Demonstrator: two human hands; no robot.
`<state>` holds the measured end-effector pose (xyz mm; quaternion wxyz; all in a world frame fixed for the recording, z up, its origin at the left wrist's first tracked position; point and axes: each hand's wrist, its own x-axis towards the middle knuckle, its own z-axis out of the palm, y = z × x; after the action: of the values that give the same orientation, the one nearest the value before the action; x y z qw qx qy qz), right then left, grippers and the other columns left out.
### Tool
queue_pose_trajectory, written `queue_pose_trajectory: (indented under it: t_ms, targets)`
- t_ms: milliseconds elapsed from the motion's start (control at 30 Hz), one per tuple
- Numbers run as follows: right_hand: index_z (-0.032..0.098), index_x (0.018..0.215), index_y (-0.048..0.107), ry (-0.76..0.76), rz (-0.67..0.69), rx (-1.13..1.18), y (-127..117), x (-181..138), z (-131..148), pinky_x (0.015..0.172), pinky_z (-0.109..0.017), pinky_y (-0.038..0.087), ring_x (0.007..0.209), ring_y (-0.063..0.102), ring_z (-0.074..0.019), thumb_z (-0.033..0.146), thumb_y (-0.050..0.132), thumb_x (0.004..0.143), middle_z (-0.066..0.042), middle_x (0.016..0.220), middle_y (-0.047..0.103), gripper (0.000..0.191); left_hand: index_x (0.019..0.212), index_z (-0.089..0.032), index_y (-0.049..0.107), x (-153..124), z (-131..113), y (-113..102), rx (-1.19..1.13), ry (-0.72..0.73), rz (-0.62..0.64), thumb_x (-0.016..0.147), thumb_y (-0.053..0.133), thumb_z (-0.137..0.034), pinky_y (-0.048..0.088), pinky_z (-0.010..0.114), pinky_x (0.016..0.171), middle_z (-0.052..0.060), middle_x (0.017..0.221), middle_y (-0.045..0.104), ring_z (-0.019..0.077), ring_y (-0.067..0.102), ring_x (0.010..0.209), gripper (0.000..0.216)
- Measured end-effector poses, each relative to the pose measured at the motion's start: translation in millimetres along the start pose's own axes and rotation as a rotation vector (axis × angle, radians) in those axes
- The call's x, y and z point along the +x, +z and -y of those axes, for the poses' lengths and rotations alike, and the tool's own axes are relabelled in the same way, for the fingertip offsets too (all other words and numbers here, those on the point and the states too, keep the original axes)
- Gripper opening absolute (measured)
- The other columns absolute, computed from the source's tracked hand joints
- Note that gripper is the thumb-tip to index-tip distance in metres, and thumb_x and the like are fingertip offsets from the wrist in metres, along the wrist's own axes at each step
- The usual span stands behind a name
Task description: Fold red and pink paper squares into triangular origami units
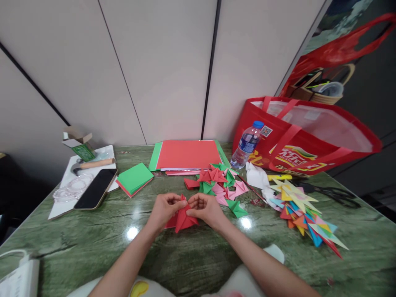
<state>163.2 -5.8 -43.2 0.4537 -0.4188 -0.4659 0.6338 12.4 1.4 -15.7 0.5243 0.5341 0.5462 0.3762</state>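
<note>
Your left hand (165, 208) and right hand (204, 207) both pinch the red folded paper (185, 218) (fingers closed on its top) at the green table (93, 243) centre; bare tabletop lies toward you.

I see a glossy green marbled bench (93, 243) carrying two bright light glints (132, 233) near its middle. Behind it stands a pale panelled wall (167, 74) with dark seams.

Our left hand (165, 208) and right hand (204, 208) hide the top of the red paper fold (185, 222) (print on the green box (83, 151) is unreadable).
</note>
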Motion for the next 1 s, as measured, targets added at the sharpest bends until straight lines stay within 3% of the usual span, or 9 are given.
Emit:
queue_pose_trajectory:
  t_ms: [333,567,867,1000]
  targets:
    - [0.016,0.068,0.059,-0.048,0.003,-0.02,5.3,-1.6,-0.5,0.058,-0.023,0.041,0.056,0.052,-0.0094,0.032,0.07,0.059,0.002,0.062,0.06,0.022,0.05,-0.012,0.051,-2.9,-2.3,0.9,-0.078,0.157,0.042,0.062,0.068,-0.03,0.031,0.019,0.049,-0.004,0.051,0.047,0.0081,0.04,0.051,0.027]
    - [0.016,0.061,0.058,-0.059,-0.015,-0.018,3.2,-1.1,4.2,0.054,-0.022,0.038,0.053,0.049,-0.0088,0.031,0.07,0.059,0.003,0.058,0.057,0.019,0.065,-0.013,0.056,-5.0,-2.0,7.8,-0.159,0.079,0.043,0.065,0.065,-0.032,0.035,0.019,0.053,-0.002,0.059,0.053,0.0093,0.046,0.055,0.021]
    - [0.016,0.068,0.057,-0.123,0.036,-0.009,6.9,-1.6,-0.3,0.061,-0.023,0.039,0.06,0.051,-0.0103,0.028,0.063,0.065,0.002,0.065,0.057,0.014,0.058,-0.014,0.052,-5.3,-5.2,4.0,-0.153,0.102,0.042,0.061,0.068,-0.03,0.034,0.019,0.052,-0.003,0.056,0.053,0.0087,0.045,0.053,0.023]
    - [0.016,0.063,0.052,-0.141,0.015,-0.1,5.8,-1.0,0.4,0.054,-0.022,0.035,0.054,0.046,-0.009,0.024,0.061,0.065,0.004,0.059,0.052,0.011,0.058,-0.013,0.055,-3.9,-2.0,4.9,-0.063,0.089,0.05,0.064,0.065,-0.031,0.035,0.02,0.053,-0.002,0.057,0.055,0.0099,0.046,0.054,0.021]
